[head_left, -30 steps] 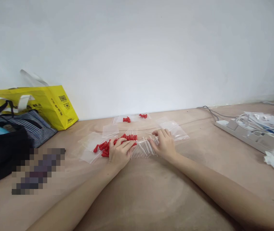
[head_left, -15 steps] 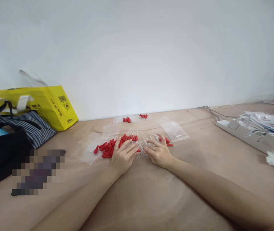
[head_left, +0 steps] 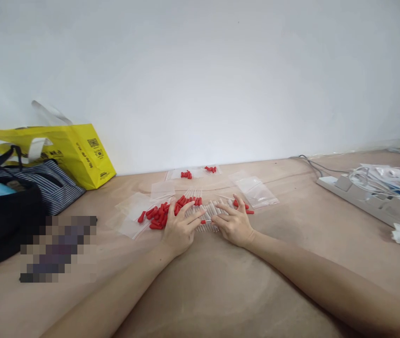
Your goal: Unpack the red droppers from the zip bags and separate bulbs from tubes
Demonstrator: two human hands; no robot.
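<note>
Between my hands is a dropper with a red rubber bulb (head_left: 203,222) on one end of a thin clear tube. The fingertips of my left hand (head_left: 179,232) are closed at the bulb end. Those of my right hand (head_left: 235,226) pinch the tube's other side. Beneath and behind the fingers lie many clear glass-like tubes (head_left: 205,211), partly hidden. A heap of loose red bulbs (head_left: 157,216) spreads left of my left hand. Just beyond it, several droppers (head_left: 195,193) lie side by side, red ends toward me. A few red pieces (head_left: 249,212) show beside my right hand.
Clear zip bags (head_left: 256,191) lie around the pile, and one at the back has small red bulbs (head_left: 186,174) on it. A yellow bag (head_left: 94,159), a striped pouch (head_left: 57,180) and a black bag (head_left: 13,234) stand left. A power strip (head_left: 365,199) with cables lies right.
My hands have drawn slightly apart, and more of the red bulb shows between them. The whole view has shifted a little.
</note>
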